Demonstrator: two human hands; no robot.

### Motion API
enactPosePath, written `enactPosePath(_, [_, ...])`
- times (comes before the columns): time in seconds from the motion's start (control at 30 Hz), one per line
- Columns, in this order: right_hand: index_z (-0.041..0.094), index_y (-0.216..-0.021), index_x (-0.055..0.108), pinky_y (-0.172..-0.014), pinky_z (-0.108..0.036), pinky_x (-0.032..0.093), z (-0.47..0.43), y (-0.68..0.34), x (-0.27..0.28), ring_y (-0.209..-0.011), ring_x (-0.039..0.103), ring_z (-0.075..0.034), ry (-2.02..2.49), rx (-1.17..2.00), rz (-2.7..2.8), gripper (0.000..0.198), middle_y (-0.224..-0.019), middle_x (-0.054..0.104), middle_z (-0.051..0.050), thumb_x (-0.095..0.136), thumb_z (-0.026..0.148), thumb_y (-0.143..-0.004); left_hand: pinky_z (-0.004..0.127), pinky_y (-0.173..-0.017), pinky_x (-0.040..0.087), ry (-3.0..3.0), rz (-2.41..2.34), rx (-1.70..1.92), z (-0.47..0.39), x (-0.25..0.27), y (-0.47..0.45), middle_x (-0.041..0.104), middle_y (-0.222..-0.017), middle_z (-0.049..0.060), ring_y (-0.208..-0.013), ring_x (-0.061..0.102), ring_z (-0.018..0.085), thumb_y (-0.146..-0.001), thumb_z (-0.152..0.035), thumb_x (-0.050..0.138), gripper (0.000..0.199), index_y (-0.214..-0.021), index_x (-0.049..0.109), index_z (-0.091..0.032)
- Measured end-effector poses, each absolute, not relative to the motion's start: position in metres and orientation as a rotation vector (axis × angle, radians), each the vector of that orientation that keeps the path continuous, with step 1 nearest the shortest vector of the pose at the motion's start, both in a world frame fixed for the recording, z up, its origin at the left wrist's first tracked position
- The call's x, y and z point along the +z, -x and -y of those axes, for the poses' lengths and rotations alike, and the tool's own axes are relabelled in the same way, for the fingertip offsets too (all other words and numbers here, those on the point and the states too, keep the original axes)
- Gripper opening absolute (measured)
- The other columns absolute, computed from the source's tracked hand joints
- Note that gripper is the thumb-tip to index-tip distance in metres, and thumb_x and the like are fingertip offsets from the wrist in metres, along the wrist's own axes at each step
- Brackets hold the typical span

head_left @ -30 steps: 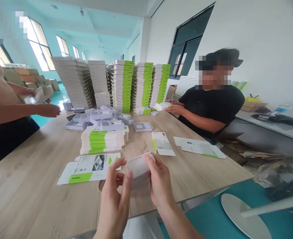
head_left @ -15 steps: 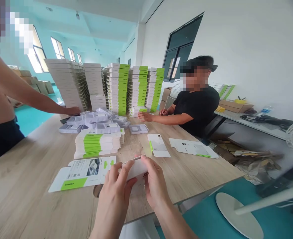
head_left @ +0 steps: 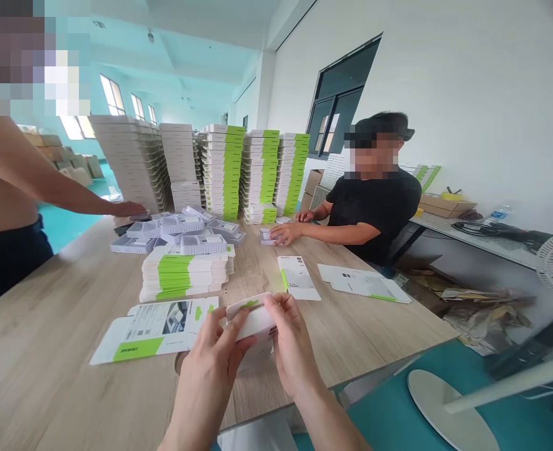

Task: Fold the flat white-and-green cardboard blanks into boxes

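Note:
Between my two hands, over the near edge of the table, is a small white box with a green-marked flap at its top. My left hand grips its left side, the thumb underneath and fingers along the top. On the other side, my right hand pinches the flap's right corner with thumb and fingers. Part of the box is hidden by my hands. Left of them lies a flattened printed carton in white and green. Beyond it sits a stack of folded flat cartons.
Plastic trays are heaped behind the carton stack. Tall piles of finished boxes line the table's far side. Two flat cartons lie to the right. A co-worker's hand touches a tray; another person's hand rests at the left.
The top flap in my hands has tilted up, so its green mark shows. Across the table, the co-worker's hand has moved onto the single tray and shifted it slightly.

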State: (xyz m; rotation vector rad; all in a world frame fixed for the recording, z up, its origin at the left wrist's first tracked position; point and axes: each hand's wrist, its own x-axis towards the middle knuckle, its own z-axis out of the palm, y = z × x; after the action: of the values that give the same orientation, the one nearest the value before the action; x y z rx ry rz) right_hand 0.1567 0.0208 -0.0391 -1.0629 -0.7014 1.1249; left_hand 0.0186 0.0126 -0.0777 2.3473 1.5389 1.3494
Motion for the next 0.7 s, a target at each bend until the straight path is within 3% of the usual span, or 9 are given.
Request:
enactPosePath(0.17, [0.026, -0.088, 0.057, -0.068, -0.031, 0.044, -0.021, -0.161, -0.055, -0.074, 0.054, -0.019, 1.140, 0.938, 0.892, 0.041, -0.080, 0.059, 0.001, 0.069, 0.064, -0.084, 0.036, -0.075, 0.058, -2.312, -1.491, 1.604, -0.013, -0.093, -0.022, 0.071, -0.117, 0.008, -0.085, 0.066, 0.022, -0.099, -0.032, 0.061, 0.026, -0.123, 0.071, -0.035])
enactPosePath(0.27, [0.026, -0.086, 0.055, -0.067, -0.031, 0.044, -0.022, -0.161, -0.059, -0.072, 0.052, -0.019, 1.177, 0.858, 0.950, 0.039, -0.078, 0.057, 0.001, 0.065, 0.064, -0.088, 0.041, -0.091, 0.054, -1.851, -1.376, 1.757, -0.007, -0.090, -0.042, 0.071, -0.117, 0.008, -0.109, 0.065, 0.027, -0.094, -0.036, 0.067, 0.014, -0.106, 0.068, -0.030])
enactPosePath(0.33, [0.026, -0.086, 0.055, -0.067, -0.032, 0.044, -0.023, -0.160, -0.060, -0.071, 0.052, -0.019, 1.201, 0.821, 0.955, 0.038, -0.077, 0.057, 0.001, 0.064, 0.063, -0.088, 0.039, -0.095, 0.052, -1.377, -1.237, 1.793, -0.004, -0.082, -0.060, 0.067, -0.125, 0.010, -0.122, 0.062, 0.027, -0.095, -0.046, 0.064, 0.023, -0.107, 0.056, -0.028])
enactPosePath(0.43, [0.026, -0.089, 0.056, -0.069, -0.032, 0.046, -0.023, -0.157, -0.061, -0.074, 0.055, -0.020, 1.223, 0.794, 0.927, 0.038, -0.081, 0.060, -0.001, 0.064, 0.063, -0.087, 0.034, -0.092, 0.052, -1.010, -1.178, 1.732, -0.004, -0.071, -0.078, 0.063, -0.129, 0.010, -0.115, 0.066, 0.022, -0.098, -0.054, 0.055, 0.034, -0.116, 0.042, -0.028])
enactPosePath(0.6, [0.029, -0.095, 0.054, -0.067, -0.031, 0.047, -0.021, -0.155, -0.056, -0.078, 0.058, -0.022, 1.184, 0.915, 0.862, 0.033, -0.088, 0.064, -0.001, 0.065, 0.059, -0.086, 0.032, -0.077, 0.055, -1.080, -1.295, 1.528, -0.016, -0.076, -0.073, 0.067, -0.105, 0.007, -0.089, 0.068, 0.021, -0.100, -0.059, 0.046, 0.039, -0.114, 0.051, -0.023])
enactPosePath(0.7, [0.028, -0.083, 0.054, -0.067, -0.032, 0.048, -0.020, -0.156, -0.056, -0.076, 0.059, -0.023, 1.160, 0.995, 0.890, 0.029, -0.081, 0.063, 0.000, 0.058, 0.056, -0.089, 0.033, -0.071, 0.056, -1.134, -1.283, 1.524, -0.018, -0.085, -0.068, 0.067, -0.095, 0.006, -0.082, 0.068, 0.022, -0.101, -0.060, 0.042, 0.040, -0.110, 0.054, -0.023])
